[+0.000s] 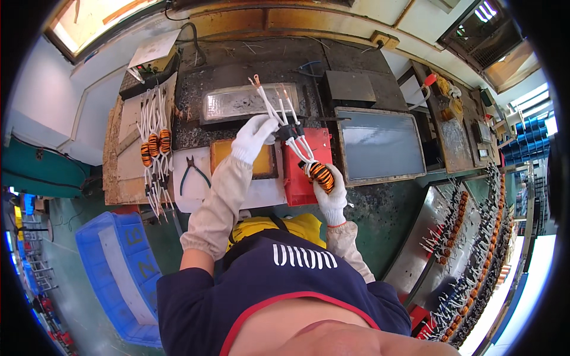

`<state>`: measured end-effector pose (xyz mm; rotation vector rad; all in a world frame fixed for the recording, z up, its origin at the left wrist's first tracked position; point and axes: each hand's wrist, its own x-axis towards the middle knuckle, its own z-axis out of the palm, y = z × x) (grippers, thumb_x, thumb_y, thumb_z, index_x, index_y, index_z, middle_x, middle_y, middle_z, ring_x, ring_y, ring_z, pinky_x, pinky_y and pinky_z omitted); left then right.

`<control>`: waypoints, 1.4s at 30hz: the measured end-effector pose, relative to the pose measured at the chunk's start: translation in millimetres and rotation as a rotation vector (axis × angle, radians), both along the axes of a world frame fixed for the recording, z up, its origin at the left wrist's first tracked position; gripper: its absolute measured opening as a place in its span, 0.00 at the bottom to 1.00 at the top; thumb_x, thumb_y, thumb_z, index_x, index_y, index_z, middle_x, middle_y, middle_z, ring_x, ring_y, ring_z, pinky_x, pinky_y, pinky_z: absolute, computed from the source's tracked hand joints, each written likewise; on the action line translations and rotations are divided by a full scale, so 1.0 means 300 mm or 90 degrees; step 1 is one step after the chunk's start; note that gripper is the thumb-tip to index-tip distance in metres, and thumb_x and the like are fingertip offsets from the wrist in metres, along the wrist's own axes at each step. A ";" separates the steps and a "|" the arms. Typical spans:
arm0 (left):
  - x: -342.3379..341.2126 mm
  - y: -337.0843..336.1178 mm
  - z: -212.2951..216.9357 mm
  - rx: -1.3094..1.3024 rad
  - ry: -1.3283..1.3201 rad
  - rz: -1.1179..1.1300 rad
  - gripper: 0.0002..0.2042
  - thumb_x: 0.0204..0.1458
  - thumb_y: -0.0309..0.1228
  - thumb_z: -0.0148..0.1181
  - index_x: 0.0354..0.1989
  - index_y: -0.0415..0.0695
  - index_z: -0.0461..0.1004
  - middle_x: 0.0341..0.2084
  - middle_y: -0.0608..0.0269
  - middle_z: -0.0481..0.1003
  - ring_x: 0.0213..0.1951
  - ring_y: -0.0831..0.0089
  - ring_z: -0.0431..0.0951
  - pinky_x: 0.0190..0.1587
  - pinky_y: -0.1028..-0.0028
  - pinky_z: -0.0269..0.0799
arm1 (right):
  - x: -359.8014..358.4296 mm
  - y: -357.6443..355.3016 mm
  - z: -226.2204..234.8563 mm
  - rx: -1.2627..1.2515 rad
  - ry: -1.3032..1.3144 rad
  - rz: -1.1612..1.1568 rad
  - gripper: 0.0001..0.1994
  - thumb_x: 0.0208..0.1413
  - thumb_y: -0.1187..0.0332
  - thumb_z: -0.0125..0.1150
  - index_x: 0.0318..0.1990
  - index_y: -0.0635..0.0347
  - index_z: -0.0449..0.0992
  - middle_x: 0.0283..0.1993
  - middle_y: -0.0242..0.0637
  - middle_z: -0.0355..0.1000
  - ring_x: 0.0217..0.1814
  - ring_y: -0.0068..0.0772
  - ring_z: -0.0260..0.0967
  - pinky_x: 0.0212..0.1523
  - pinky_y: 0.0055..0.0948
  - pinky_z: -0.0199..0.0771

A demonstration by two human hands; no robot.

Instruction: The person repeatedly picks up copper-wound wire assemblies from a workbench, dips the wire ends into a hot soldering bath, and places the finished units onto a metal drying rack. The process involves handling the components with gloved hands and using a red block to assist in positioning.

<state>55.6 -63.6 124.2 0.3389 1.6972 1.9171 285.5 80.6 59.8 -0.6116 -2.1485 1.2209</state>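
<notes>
My right hand [332, 193], in a white glove, grips an orange-and-black wound coil [320, 173] over a red box [306, 166]. White sleeved leads [279, 110] with bare metal ends rise from the coil toward a shallow metal tray [237, 102]. My left hand [254, 135], also gloved, pinches those leads near a black band about halfway up. Both forearms wear pale sleeve covers.
Three finished coils with white leads [155, 142] lie on a board at the left, pliers [193, 172] beside them. A yellow pad [264, 163], a grey tray [380, 145], a blue crate [122, 261] and racks of many coils [469, 249] surround the dark bench.
</notes>
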 end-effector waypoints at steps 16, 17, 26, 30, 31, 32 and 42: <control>-0.010 -0.030 -0.116 0.420 -0.269 -0.016 0.14 0.65 0.39 0.54 0.49 0.43 0.76 0.43 0.55 0.80 0.40 0.68 0.79 0.46 0.61 0.77 | -0.047 0.018 0.043 -0.009 -0.042 -0.012 0.26 0.52 0.73 0.67 0.61 0.57 0.72 0.54 0.47 0.77 0.56 0.43 0.77 0.56 0.34 0.76; -0.008 -0.015 -0.080 0.429 -0.313 -0.017 0.16 0.66 0.41 0.53 0.50 0.42 0.75 0.43 0.53 0.79 0.40 0.68 0.79 0.47 0.60 0.77 | -0.044 0.022 0.041 -0.003 -0.042 -0.013 0.26 0.52 0.73 0.67 0.61 0.57 0.72 0.54 0.47 0.77 0.56 0.42 0.77 0.56 0.34 0.76; -0.086 0.038 -0.027 0.206 -0.138 -0.046 0.18 0.66 0.37 0.53 0.59 0.37 0.70 0.46 0.52 0.79 0.24 0.78 0.77 0.28 0.80 0.76 | -0.046 0.033 0.065 -0.003 -0.041 0.022 0.26 0.53 0.73 0.67 0.61 0.58 0.72 0.53 0.48 0.77 0.56 0.42 0.77 0.55 0.34 0.76; -0.117 0.066 0.075 0.113 -0.039 -0.091 0.16 0.62 0.36 0.61 0.53 0.40 0.75 0.34 0.64 0.78 0.23 0.81 0.75 0.24 0.80 0.73 | -0.052 0.052 0.065 0.017 -0.040 0.053 0.26 0.52 0.74 0.67 0.61 0.57 0.72 0.53 0.48 0.77 0.56 0.43 0.77 0.55 0.35 0.76; -0.120 0.075 0.089 0.111 -0.043 -0.100 0.15 0.61 0.36 0.63 0.50 0.40 0.77 0.29 0.67 0.77 0.23 0.80 0.75 0.23 0.79 0.74 | -0.052 0.055 0.063 0.021 -0.040 0.064 0.26 0.52 0.74 0.67 0.61 0.57 0.72 0.53 0.48 0.77 0.56 0.44 0.77 0.55 0.35 0.76; -0.105 0.085 0.111 0.070 -0.038 -0.066 0.13 0.60 0.37 0.64 0.46 0.42 0.77 0.27 0.68 0.76 0.26 0.81 0.74 0.25 0.78 0.73 | -0.051 0.056 0.060 0.010 -0.042 0.062 0.26 0.52 0.74 0.67 0.61 0.57 0.71 0.53 0.48 0.77 0.56 0.44 0.77 0.55 0.35 0.76; -0.084 0.067 0.069 0.133 -0.081 -0.006 0.10 0.59 0.37 0.65 0.38 0.44 0.77 0.19 0.75 0.68 0.19 0.85 0.67 0.19 0.81 0.60 | -0.054 0.057 0.058 0.021 -0.042 0.070 0.26 0.52 0.75 0.66 0.61 0.59 0.71 0.54 0.48 0.76 0.56 0.44 0.76 0.57 0.35 0.75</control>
